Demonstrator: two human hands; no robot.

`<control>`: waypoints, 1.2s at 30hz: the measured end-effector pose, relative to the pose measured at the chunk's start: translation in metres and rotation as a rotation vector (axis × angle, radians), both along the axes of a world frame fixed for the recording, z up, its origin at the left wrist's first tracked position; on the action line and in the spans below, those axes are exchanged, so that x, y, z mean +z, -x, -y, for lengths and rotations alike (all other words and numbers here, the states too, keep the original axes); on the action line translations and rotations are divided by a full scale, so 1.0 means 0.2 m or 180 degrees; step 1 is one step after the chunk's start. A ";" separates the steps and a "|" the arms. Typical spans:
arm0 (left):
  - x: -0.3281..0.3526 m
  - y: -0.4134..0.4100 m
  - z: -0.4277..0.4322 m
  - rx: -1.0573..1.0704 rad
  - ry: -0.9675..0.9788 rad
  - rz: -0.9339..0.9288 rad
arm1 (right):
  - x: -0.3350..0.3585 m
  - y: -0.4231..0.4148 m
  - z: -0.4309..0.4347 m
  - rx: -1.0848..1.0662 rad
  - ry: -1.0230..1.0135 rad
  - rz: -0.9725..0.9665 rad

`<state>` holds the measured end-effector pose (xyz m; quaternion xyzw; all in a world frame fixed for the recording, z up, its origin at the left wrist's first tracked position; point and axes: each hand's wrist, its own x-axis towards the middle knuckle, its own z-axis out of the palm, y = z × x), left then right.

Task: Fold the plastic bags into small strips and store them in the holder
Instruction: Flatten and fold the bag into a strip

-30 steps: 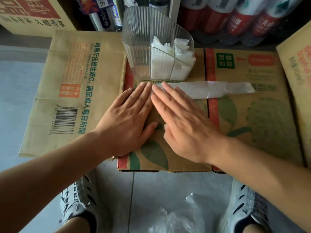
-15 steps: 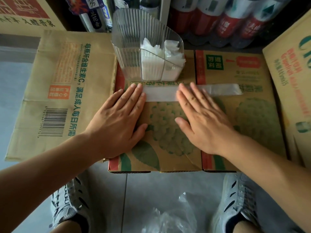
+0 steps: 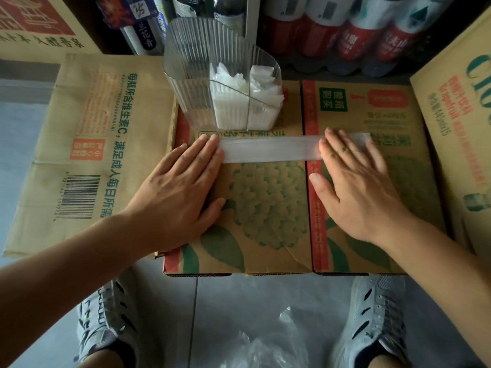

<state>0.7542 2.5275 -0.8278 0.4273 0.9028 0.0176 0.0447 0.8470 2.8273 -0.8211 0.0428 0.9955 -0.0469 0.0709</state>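
Both hands lie flat with straight fingers, palms down on the printed cardboard box (image 3: 265,235). From my seat I see the left hand (image 3: 180,192) pinning the left end of the plastic strip (image 3: 271,148) with its fingertips, while the right hand (image 3: 356,187) covers the strip near its right end, slightly blurred. The strip is a long, thin, milky band, smooth and flat across the box top. Just behind it stands the holder (image 3: 191,102), clear ribbed plastic with a curved wall, its right part packed with white folded bags (image 3: 233,102). A crinkled clear bag (image 3: 265,346) lies on the tiled floor between grey mesh shoes (image 3: 372,328). A second ago the hands sat side by side; since then the right one has slid rightward along the strip, and the left has stayed put.
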 end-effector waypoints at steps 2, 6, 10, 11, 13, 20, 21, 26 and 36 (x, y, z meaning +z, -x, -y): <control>0.01 0.01 0.00 0.0062 -0.0129 0.0126 | 0.03 0.01 0.02 -0.0070 0.0153 -0.0441; 0.07 0.04 -0.04 0.0302 -0.0484 0.0369 | 0.03 0.03 0.14 0.0589 0.0377 -0.0791; 0.10 0.05 -0.08 0.0456 -0.0782 0.0262 | 0.00 0.07 0.19 0.0920 0.0370 -0.0449; 0.10 0.05 -0.09 0.0545 -0.0910 0.0310 | 0.01 0.08 0.19 0.0931 0.0360 -0.0423; 0.10 0.06 -0.11 0.0763 -0.1123 0.0475 | 0.01 0.08 0.18 0.0944 0.0371 -0.0428; 0.14 0.09 -0.17 0.0896 -0.1052 0.0898 | 0.01 0.07 0.11 0.1216 0.0481 -0.0479; 0.15 0.09 -0.18 0.0914 -0.0979 0.0975 | 0.01 0.07 0.10 0.1285 0.0546 -0.0495; 0.20 0.07 -0.26 0.1068 -0.0418 0.1134 | 0.01 0.08 0.05 0.1489 0.0776 -0.0525; 0.24 0.06 -0.28 0.1275 -0.0354 0.1548 | 0.02 0.02 0.12 0.1451 0.0809 -0.0723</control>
